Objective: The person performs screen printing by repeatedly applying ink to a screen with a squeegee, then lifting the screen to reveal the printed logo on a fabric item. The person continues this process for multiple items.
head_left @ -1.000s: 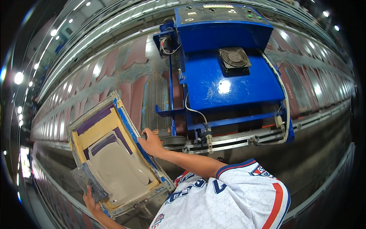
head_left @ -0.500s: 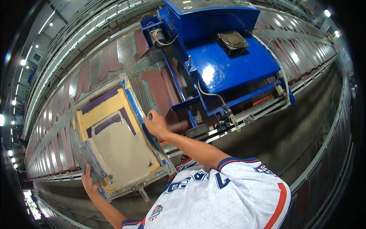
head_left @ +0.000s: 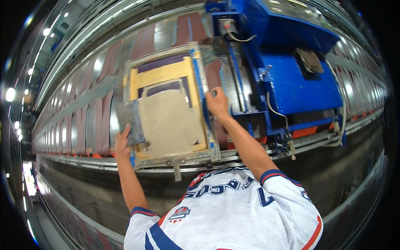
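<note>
A screen-printing frame (head_left: 195, 75) lies over the long table in front of me, with beige ink (head_left: 168, 118) spread across its mesh and yellow tape around it. My right hand (head_left: 217, 102) is closed on its right side rail. Down at its left side, my left hand (head_left: 122, 143) grips the edge. Beside those fingers a grey, ink-smeared flat scraper (head_left: 130, 121) lies across the left rail; whether the hand also holds it is hard to tell.
Long rows of maroon cut pieces (head_left: 104, 112) cover the table. A blue machine with a fan grille (head_left: 310, 61) straddles it on the right, with hanging cables. A metal rail (head_left: 100, 162) runs along the table's near edge.
The frame, slanted in my view before, now sits nearly square to me. It and both hands appear higher and further right, though my view has also turned. Both hands keep their grips.
</note>
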Tool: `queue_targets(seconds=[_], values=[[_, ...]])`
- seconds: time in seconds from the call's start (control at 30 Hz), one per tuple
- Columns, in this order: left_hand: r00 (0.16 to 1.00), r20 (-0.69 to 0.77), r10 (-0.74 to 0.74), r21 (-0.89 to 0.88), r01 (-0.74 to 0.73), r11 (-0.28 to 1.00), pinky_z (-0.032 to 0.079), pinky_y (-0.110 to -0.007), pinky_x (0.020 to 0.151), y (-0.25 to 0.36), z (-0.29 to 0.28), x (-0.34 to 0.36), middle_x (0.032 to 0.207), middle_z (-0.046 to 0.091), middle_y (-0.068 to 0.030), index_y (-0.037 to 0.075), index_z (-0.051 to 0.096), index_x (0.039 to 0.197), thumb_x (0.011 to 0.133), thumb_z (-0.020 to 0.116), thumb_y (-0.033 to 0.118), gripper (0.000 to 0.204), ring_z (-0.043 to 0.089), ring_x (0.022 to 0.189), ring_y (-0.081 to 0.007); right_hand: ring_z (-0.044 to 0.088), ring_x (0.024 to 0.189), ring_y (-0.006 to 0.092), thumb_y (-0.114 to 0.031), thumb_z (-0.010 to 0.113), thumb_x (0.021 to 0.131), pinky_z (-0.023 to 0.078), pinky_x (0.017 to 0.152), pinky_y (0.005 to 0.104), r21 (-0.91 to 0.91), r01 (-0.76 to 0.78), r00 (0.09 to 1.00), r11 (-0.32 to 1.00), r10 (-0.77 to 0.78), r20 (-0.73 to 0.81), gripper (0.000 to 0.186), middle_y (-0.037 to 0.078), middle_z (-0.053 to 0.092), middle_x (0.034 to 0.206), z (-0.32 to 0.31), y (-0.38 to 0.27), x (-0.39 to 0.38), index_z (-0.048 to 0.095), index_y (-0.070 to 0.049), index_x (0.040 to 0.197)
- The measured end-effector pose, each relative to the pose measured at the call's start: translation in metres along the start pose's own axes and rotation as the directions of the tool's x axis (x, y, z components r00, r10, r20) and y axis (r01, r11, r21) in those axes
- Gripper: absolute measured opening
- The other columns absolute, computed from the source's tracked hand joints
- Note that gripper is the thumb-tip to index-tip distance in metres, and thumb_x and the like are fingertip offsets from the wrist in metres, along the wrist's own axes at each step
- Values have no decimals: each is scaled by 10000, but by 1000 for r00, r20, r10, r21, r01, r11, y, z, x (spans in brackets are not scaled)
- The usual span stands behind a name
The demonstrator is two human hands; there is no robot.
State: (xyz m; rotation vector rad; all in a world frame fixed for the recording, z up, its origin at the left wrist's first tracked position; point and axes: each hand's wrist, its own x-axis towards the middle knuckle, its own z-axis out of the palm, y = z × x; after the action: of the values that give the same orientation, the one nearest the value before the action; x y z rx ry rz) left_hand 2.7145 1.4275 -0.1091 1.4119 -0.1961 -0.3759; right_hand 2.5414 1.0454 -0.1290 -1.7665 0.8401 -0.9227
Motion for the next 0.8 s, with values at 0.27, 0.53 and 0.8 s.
queue_targets(seconds=[0.27, 0.53, 0.8], values=[[1000, -11, 18, -120, -19, 993, 524, -337, 915, -35, -5, 20, 1167, 701, -52, -21, 651, 1267, 928, 798, 279, 476, 657, 1031, -147, 688, 879, 407, -310, 669, 897, 516, 820, 462, -80, 30, 999, 996, -32, -33, 347, 236, 705, 916, 0, -11, -3, 643, -6, 1061], [996, 34, -86, -155, 90, 984, 549, -337, 885, -75, -11, 38, 1157, 708, -46, 2, 652, 1258, 954, 766, 317, 453, 683, 996, -153, 690, 960, 447, -323, 678, 902, 520, 849, 465, -227, 75, 991, 971, -98, -91, 348, 259, 721, 994, 1, -12, 8, 670, -6, 1046], [996, 60, -63, -55, 66, 996, 500, -359, 929, -72, 1, 32, 1140, 697, -57, -29, 686, 1212, 900, 815, 302, 472, 647, 1026, -174, 691, 882, 405, -290, 672, 915, 514, 798, 459, -226, 86, 980, 970, -123, -156, 293, 229, 714, 925, 7, 29, -11, 680, -17, 1020]])
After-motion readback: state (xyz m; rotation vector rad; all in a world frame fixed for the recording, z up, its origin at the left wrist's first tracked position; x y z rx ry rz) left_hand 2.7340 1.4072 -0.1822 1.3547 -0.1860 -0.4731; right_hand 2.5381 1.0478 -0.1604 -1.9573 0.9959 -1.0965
